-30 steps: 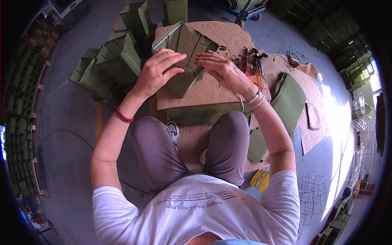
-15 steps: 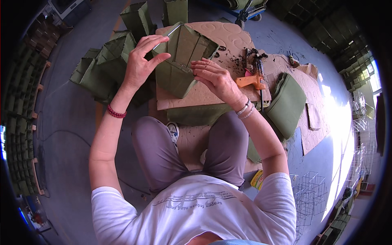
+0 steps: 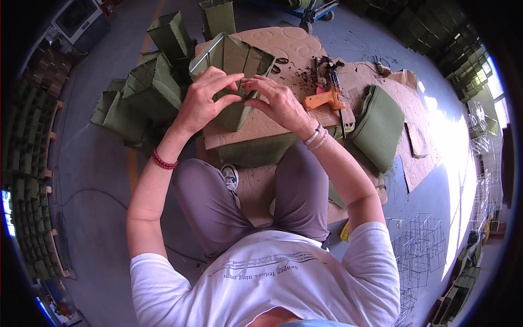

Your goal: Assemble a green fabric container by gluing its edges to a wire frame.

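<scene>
A green fabric box [image 3: 237, 117] with a wire [image 3: 210, 49] along its upper left rim stands tilted on a cardboard-covered table [image 3: 261, 136]. Both hands meet at its near rim. The thumb and index finger of my left hand [image 3: 210, 101] are spread, with a gap between them. My right hand [image 3: 280, 106] mirrors it from the other side, thumb also apart from the bent fingers. The fingertips almost touch each other, and they hide the near corner of the rim. Whether they touch the fabric I cannot make out.
Several green fabric boxes [image 3: 152, 82] stand at the left. Right of my hands lie an orange-handled tool [image 3: 324, 100], black scraps [image 3: 302, 76] and a stack of folded green fabric [image 3: 378, 131]. Wire frames [image 3: 419, 245] stand on the floor at the right, and a blue cart [image 3: 321, 11] is at the back.
My left hand has come down and right from the wire on the far left rim to the near rim. My right hand has shifted slightly left, and the two now sit close together.
</scene>
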The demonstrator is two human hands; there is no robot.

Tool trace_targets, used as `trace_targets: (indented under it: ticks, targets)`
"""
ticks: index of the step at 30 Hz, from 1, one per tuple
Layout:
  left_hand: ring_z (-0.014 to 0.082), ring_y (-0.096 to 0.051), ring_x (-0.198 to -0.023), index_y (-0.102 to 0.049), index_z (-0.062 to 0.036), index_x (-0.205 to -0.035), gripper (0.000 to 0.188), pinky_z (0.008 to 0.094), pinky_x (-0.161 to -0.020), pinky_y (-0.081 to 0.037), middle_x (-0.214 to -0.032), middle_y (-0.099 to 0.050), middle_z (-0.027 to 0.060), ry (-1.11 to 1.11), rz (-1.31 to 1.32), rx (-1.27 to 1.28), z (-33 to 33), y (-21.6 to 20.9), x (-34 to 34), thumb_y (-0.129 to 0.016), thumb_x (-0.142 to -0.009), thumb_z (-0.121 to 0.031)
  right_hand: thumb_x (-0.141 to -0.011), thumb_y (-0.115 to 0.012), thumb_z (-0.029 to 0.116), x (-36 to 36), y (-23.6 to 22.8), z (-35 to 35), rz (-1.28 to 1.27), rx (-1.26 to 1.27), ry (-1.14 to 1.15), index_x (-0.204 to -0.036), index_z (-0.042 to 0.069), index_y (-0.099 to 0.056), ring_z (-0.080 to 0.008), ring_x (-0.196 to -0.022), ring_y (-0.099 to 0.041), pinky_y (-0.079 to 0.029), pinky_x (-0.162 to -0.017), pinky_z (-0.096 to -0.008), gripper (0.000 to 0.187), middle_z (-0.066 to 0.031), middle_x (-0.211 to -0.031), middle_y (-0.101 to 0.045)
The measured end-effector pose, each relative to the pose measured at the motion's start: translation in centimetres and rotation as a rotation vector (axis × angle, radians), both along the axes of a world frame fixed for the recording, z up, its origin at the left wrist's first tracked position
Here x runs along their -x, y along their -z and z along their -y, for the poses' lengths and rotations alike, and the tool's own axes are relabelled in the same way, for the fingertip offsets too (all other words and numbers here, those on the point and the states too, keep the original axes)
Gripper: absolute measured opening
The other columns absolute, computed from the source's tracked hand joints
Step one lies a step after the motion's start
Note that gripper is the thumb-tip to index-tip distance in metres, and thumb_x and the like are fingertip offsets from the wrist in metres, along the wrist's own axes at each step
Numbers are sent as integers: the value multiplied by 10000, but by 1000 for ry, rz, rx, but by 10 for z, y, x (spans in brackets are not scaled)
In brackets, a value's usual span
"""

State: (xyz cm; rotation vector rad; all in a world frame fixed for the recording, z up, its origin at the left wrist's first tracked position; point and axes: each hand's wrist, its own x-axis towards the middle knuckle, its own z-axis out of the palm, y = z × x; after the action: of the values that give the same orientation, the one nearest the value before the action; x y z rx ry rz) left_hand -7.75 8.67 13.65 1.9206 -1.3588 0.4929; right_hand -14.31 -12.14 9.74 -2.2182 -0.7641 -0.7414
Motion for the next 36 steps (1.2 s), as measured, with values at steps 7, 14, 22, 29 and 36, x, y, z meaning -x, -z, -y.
trace_targets:
  ticks: [7, 14, 22, 29, 36]
  targets:
    - [189, -589, -876, -678, -69, -1196, 441, 332, -815, -508, -822, -656, 28, 39, -261, -113, 7, -11, 0, -760, -764, -32, -817, -760, 152, 1, 2, -6, -54, -90, 59, -1032, 23, -612, -323, -1089, -641, -476, -1050, -429, 291, -107, -1048, -696]
    - [232, -608, -868, -654, -24, -1142, 358, 363, -782, -520, -763, -647, 60, -111, -229, -113, 16, -9, 5, -671, -787, 17, -809, -755, 136, -2, 13, -11, 84, -108, 62, -972, 35, -625, -283, -1055, -661, -478, -1047, -444, 231, -98, -1010, -698]
    - [257, -608, -863, -650, -8, -1076, 308, 388, -803, -501, -742, -651, 74, -133, -228, -233, 23, -16, -4, -677, -769, 8, -817, -731, 111, -5, 18, -16, 267, 58, 112, -956, 26, -647, -285, -1051, -658, -496, -1009, -436, 184, -120, -1044, -693]
    - [241, -621, -863, -669, -21, -1097, 284, 352, -769, -512, -800, -651, 85, -103, -3, 103, 14, -19, -1, -698, -816, -47, -806, -705, 40, 0, 8, -12, 231, 217, 101, -963, 9, -619, -319, -1034, -644, -507, -971, -432, 182, -136, -1016, -677]
    - [229, -645, -1035, -693, -4, -1017, 234, 353, -879, -550, -1129, -665, 92, 0, 686, -93, -30, 36, 12, -646, -798, -71, -806, -707, 36, 3, 9, -12, 231, 188, 93, -965, 4, -606, -322, -1020, -636, -503, -964, -424, 191, -132, -1003, -667]
